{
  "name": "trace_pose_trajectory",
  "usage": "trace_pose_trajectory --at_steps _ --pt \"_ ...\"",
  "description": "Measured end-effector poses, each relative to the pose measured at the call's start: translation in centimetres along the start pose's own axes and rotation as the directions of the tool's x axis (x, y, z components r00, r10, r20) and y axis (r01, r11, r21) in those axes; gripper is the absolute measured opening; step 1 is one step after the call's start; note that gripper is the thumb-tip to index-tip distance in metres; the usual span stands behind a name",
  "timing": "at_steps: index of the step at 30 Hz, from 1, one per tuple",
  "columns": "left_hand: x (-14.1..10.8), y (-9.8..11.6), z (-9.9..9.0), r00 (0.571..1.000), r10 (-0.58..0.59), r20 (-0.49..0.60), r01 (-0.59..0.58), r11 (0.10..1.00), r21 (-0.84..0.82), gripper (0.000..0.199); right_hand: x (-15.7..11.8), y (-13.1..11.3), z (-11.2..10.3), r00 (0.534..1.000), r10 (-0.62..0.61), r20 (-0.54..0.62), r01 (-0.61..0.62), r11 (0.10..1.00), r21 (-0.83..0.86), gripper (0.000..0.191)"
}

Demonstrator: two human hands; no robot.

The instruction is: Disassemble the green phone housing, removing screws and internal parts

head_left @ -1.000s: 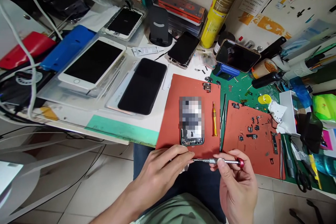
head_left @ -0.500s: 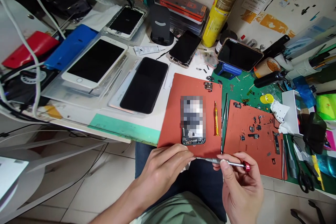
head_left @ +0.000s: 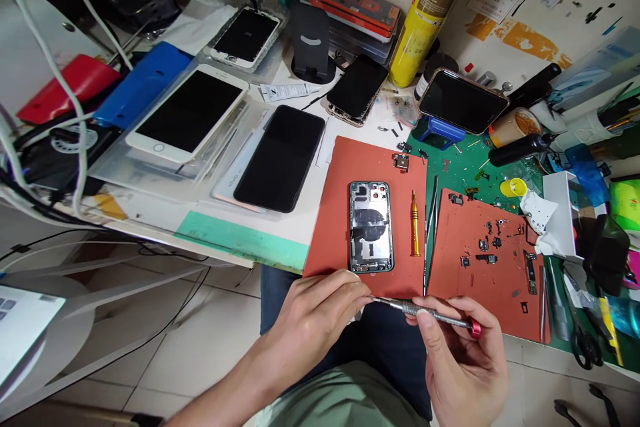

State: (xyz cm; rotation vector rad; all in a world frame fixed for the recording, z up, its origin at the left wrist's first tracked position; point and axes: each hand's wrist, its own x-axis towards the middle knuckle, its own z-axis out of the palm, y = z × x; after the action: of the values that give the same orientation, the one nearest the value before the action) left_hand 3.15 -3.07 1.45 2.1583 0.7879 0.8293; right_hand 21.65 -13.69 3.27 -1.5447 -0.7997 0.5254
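Note:
In my right hand point(head_left: 465, 353) is a screwdriver point(head_left: 413, 309) with a grey knurled grip and a red end cap, its shaft pointing left. The fingers of my left hand point(head_left: 325, 307) are pressed together at its tip, in front of the bench edge. A small pale scrap point(head_left: 357, 315) shows beneath those fingertips; what it is I cannot make out. Just beyond lies an opened phone housing point(head_left: 371, 227) on a reddish-brown mat point(head_left: 330, 213), its inside facing up. Right of the housing rest a gold screwdriver point(head_left: 415, 223) and slim metal tweezers point(head_left: 431, 227).
Small phone parts point(head_left: 487, 258) are scattered on a second reddish mat point(head_left: 460, 300) over a green cutting mat point(head_left: 463, 163). Black-screened phones point(head_left: 280, 159) lie at the left. A yellow spray can point(head_left: 415, 33) stands behind; scissors point(head_left: 585, 347) lie at right.
The bench has shifted slightly in view. Both hands keep nearly the same pose, with the screwdriver's tip still at the left fingertips. The blurred patch over the phone housing is gone.

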Motion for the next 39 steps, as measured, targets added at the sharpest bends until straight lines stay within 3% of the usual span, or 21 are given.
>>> trace_pose_trajectory --at_steps 12,34,39 --pt "0.0 0.1 0.1 1.000 0.002 0.003 -0.002 1.000 0.028 0.009 -0.6 -1.1 1.2 0.987 0.032 -0.159 -0.037 0.999 -0.029 0.033" --pt "0.0 0.2 0.1 1.000 0.000 0.004 0.000 0.998 0.071 0.015 -0.2 -0.8 0.7 0.997 0.018 -0.079 -0.023 0.998 -0.053 0.032" --pt "-0.5 0.1 -0.2 0.999 0.002 -0.043 0.002 0.995 0.103 0.014 0.1 -1.1 0.8 0.995 0.026 -0.098 -0.032 0.998 -0.057 0.033"
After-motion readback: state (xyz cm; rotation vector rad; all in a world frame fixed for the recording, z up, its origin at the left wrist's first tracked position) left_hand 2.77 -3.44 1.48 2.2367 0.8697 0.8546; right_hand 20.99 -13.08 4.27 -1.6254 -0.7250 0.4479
